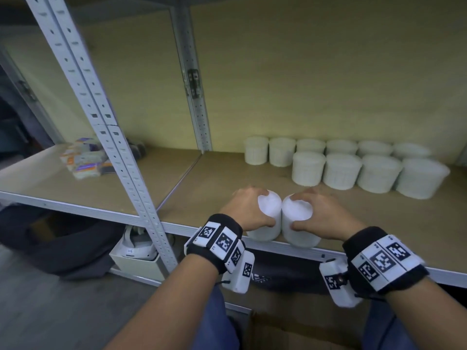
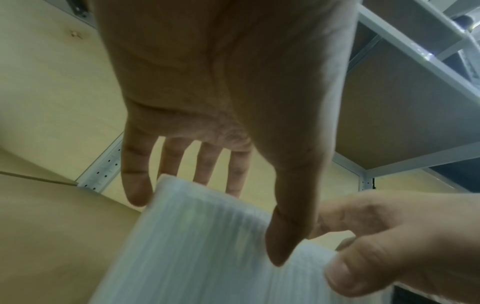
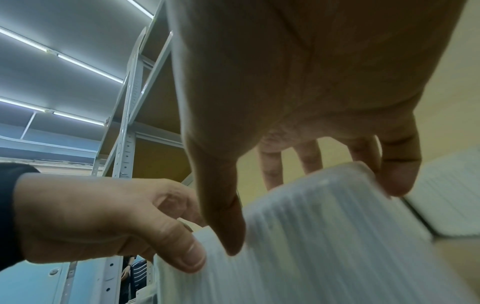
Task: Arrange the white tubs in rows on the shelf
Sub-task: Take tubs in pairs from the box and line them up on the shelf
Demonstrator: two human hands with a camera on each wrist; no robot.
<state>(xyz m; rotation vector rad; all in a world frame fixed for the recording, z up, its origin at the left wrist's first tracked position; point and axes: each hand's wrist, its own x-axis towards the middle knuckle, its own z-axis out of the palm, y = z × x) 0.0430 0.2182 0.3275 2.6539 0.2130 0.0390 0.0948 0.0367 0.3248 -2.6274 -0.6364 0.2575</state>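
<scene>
Left hand (image 1: 249, 210): curled over the top of one white tub (image 1: 267, 218), thumb on the near side, fingers on the far side. Right hand (image 1: 319, 214): likewise clasped over a second white tub (image 1: 298, 223). Both tubs are stood upright, touching side by side, at the front edge of the shelf (image 1: 207, 195). Further tubs (image 1: 353, 165) are ranged in two rows behind, to the right.

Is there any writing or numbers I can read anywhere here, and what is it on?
Nothing reads clearly.
White headset below the shelf: small handwritten mark, too small to read.
Dark bag under the shelf: pale lettering, blurred.
Packets on the left shelf: print blurred.
Wristbands: black-and-white square codes, tiny characters illegible.
White tubs: no text visible.
</scene>
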